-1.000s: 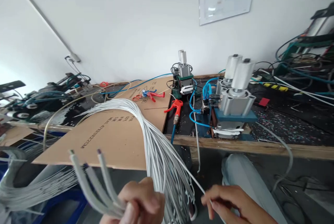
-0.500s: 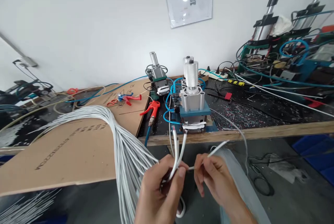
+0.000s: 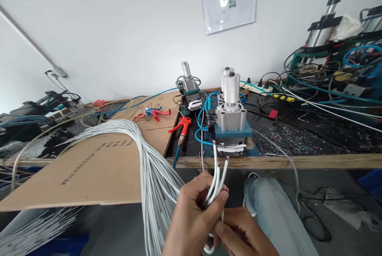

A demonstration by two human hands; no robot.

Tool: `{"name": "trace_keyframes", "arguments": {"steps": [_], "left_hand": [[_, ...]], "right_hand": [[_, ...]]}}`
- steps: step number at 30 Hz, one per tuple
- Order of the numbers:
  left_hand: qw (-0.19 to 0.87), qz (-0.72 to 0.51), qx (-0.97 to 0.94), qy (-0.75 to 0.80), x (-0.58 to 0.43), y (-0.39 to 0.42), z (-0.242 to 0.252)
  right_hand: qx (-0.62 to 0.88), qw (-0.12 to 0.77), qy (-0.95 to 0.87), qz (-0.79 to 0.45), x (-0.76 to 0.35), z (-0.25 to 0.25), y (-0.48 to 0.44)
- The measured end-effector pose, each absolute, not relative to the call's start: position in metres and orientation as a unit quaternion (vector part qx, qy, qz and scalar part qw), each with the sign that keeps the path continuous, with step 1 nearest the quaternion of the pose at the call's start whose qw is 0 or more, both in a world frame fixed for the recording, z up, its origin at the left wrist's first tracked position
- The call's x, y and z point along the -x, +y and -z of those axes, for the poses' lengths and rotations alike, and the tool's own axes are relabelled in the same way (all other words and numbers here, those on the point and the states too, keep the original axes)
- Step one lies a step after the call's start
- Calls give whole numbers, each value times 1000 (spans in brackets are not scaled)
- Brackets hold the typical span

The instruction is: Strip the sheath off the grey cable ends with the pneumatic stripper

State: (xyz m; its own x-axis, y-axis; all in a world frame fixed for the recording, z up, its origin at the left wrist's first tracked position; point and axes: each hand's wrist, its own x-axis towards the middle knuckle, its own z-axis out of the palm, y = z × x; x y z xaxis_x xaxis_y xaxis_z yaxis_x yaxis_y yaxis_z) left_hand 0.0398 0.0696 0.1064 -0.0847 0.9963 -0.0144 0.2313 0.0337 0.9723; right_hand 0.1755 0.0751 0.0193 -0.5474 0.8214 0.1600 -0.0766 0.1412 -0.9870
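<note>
Gripping white cables, left hand closed.
Tips near one o'clock; right hand curls at four, grip unclear.

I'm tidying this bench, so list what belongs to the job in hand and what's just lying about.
Belongs to the job:
white cables in the left hand, right hand close below
white cable bundle
cardboard sheet under part of the bundle

Apparently just lying about:
red air gun
red-handled tool on the cardboard
small red piece
</note>
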Motion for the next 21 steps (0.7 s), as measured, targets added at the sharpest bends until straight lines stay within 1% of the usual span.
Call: {"name": "trace_keyframes", "arguments": {"steps": [3,6,8,13,21], "left_hand": [[443,-470,-510,568,-39,69,-104],[435,-483,-514,560,-39,68,-101],[438,-486,-510,559,-37,66,-100],[507,-455,-482,552,-29,63,-100],[515,-435,-507,537,-18,61,-101]], "right_hand": [[323,457,-689,-461,-176,-24,73],[320,499,-689,-418,-174,-31,71],[314,507,-680,-426,-173,-35,71],[308,494,-669,-462,-171,-39,69],[307,446,-665,-514,-174,-45,69]]}}
